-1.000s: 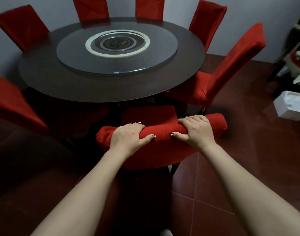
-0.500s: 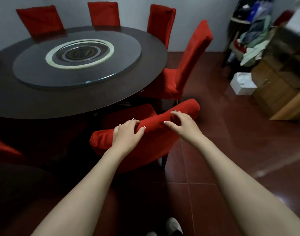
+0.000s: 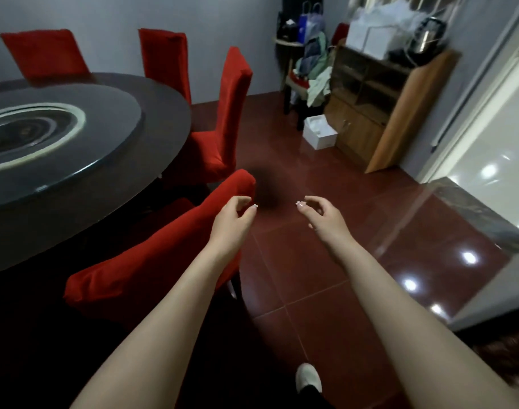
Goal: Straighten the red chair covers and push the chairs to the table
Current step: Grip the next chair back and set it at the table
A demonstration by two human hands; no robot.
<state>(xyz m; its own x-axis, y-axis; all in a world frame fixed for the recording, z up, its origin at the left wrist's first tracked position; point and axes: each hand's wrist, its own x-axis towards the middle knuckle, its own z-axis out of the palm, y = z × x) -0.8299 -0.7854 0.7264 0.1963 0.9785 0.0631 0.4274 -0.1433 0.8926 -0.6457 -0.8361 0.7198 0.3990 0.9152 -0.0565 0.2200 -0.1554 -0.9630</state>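
Hovering left hand above chair cover

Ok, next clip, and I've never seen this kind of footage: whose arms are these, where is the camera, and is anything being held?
There is no machine here. One camera sits on a person's head, looking forward and down, so the two bare arms are the wearer's own. The left hand and right hand are loosely curled and hold nothing. The left hand is over the back of the near chair, which stands at the round table. A glass turntable lies on the table. Another chair stands further round. A cabinet and a white box are beyond.
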